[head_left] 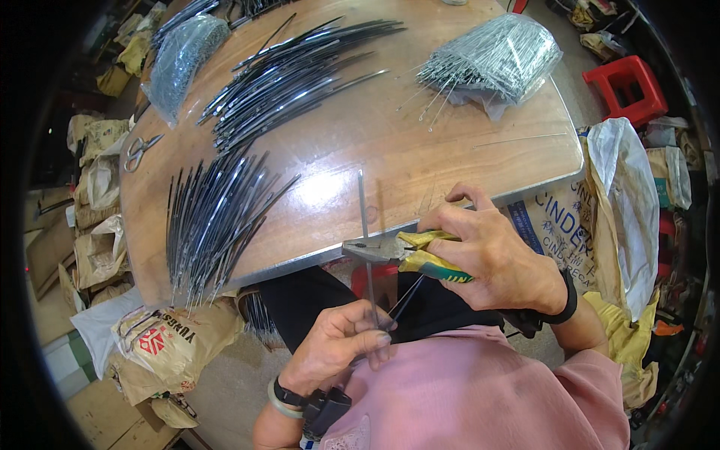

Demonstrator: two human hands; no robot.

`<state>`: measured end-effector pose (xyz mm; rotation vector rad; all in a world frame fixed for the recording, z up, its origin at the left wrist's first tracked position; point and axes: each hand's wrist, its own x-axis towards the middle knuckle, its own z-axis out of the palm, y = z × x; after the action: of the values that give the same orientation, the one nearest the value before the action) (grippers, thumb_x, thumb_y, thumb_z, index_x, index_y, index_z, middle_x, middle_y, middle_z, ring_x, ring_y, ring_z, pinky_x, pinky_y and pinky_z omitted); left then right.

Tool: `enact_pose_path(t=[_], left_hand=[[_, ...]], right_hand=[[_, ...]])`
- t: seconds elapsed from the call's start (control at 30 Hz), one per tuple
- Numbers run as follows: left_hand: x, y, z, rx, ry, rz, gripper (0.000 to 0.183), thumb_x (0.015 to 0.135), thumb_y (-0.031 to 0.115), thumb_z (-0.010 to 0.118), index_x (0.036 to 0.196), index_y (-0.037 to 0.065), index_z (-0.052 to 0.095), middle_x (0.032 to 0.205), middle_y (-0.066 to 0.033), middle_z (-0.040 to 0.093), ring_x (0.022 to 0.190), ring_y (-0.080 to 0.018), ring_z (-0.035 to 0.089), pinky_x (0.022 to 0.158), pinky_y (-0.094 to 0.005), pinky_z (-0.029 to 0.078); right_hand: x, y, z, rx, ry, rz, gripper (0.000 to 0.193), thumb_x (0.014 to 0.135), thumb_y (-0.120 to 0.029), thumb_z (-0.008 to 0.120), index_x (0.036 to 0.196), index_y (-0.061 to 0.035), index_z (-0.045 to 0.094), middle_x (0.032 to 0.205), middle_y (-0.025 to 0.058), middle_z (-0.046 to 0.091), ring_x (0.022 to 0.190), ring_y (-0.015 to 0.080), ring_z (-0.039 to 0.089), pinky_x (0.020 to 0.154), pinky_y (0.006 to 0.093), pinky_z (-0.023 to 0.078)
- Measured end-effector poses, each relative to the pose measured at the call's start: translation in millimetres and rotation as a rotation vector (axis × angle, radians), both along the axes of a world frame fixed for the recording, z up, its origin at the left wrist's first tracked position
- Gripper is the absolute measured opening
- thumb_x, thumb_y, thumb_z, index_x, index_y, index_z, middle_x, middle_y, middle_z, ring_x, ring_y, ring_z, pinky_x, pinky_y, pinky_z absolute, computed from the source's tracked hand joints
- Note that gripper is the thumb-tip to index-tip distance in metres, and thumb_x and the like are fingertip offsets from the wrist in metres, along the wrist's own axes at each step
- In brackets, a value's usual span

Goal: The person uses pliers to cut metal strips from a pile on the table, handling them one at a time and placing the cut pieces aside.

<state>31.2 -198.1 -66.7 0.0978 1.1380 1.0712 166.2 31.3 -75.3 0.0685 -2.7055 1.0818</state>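
My right hand is closed round the handles of combination pliers with yellow and green grips. The pliers' jaws point left, at a thin grey rod or tube; whether they pinch it I cannot tell. Low in front of my body, my left hand pinches the rod's lower part between thumb and fingers. The rod stands nearly upright in the view, its top over the table edge. A thin dark strand with a pale wire runs from my left fingers up toward the pliers' grips.
Bundles of long, dark, thin strips lie on the wooden table. Scissors lie at its left. A clear bag of thin metal wires sits at far right, another clear bag far left. A red stool stands beyond.
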Motion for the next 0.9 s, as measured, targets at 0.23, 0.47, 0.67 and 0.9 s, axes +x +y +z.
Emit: enact_pose_path(t=[0.23, 0.47, 0.67, 0.9], left_hand=[[-0.5, 0.0, -3.2, 0.005, 0.031, -0.012, 0.011, 0.091, 0.003, 0.063, 0.094, -0.007, 0.058, 0.077, -0.012, 0.064, 0.067, -0.0143, 0.063, 0.06, -0.0244, 0.052], [-13.7, 3.7, -6.4, 0.048, 0.023, -0.078, 0.031, 0.09, -0.003, 0.059, 0.119, -0.01, 0.058, 0.09, -0.0148, 0.069, 0.073, -0.0156, 0.065, 0.067, -0.0266, 0.054], [-27.6, 12.4, -24.7, 0.335, 0.236, -0.01, 0.025, 0.087, -0.003, 0.053, 0.106, -0.008, 0.07, 0.109, -0.0177, 0.066, 0.084, -0.0193, 0.067, 0.078, -0.0296, 0.054], [-14.2, 36.0, -13.4, -0.004, -0.17, -0.059, 0.02, 0.095, 0.006, 0.058, 0.113, -0.002, 0.063, 0.097, -0.0118, 0.068, 0.068, -0.0194, 0.067, 0.061, -0.0301, 0.052]], right_hand=[[1.5, -2.9, 0.8, -0.007, -0.086, 0.023, 0.021, 0.066, -0.006, 0.077, 0.085, -0.0019, 0.066, 0.104, 0.0127, 0.06, 0.095, 0.0286, 0.056, 0.096, 0.0467, 0.036], [5.2, -5.9, 0.1, -0.02, -0.069, -0.06, 0.022, 0.068, -0.008, 0.078, 0.088, -0.0032, 0.069, 0.104, 0.0123, 0.058, 0.092, 0.0308, 0.052, 0.09, 0.0435, 0.036], [5.9, -9.0, 0.6, -0.025, -0.053, -0.078, 0.024, 0.067, -0.007, 0.078, 0.088, -0.0032, 0.069, 0.102, 0.0133, 0.057, 0.092, 0.03, 0.051, 0.087, 0.0416, 0.036], [7.9, -14.4, 1.6, -0.034, 0.061, -0.078, 0.021, 0.066, -0.008, 0.077, 0.083, -0.0012, 0.067, 0.102, 0.0129, 0.058, 0.087, 0.0278, 0.054, 0.087, 0.0443, 0.034]])
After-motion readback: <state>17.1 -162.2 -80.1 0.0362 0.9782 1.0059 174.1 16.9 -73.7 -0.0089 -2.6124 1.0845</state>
